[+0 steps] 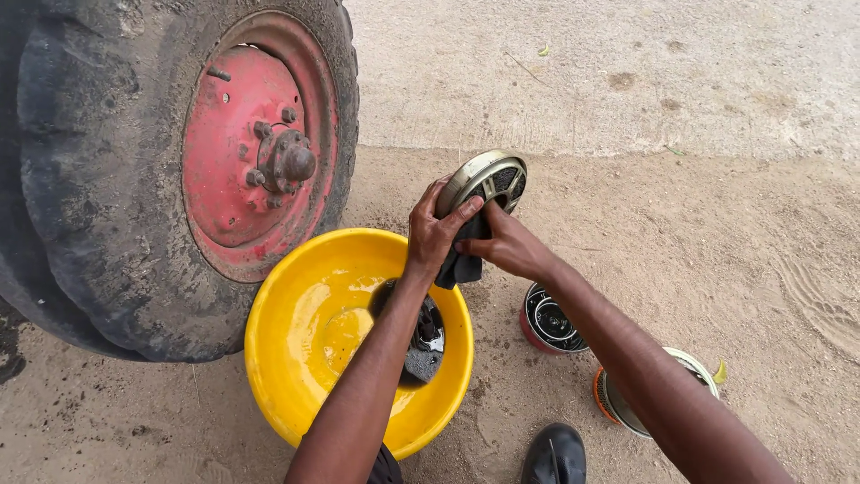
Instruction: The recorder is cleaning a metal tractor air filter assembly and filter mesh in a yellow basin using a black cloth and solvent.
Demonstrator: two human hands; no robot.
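Observation:
My left hand point(436, 231) grips the rim of a round metal part point(488, 179) with slotted openings, held upright above the ground. Against that part's lower side, my right hand point(506, 242) presses a dark cloth point(461, 260), which hangs down between both hands. Just below sits a yellow plastic basin point(305, 332) with a little liquid and a dark metal piece point(425, 345) lying inside it, partly hidden by my left forearm.
A large tyre with a red hub point(260, 152) stands at the left, touching the basin. Two more round parts lie on the dirt: a red-rimmed one point(548, 323) and an orange-rimmed one point(618, 403). A black shoe point(555, 455) shows at the bottom edge.

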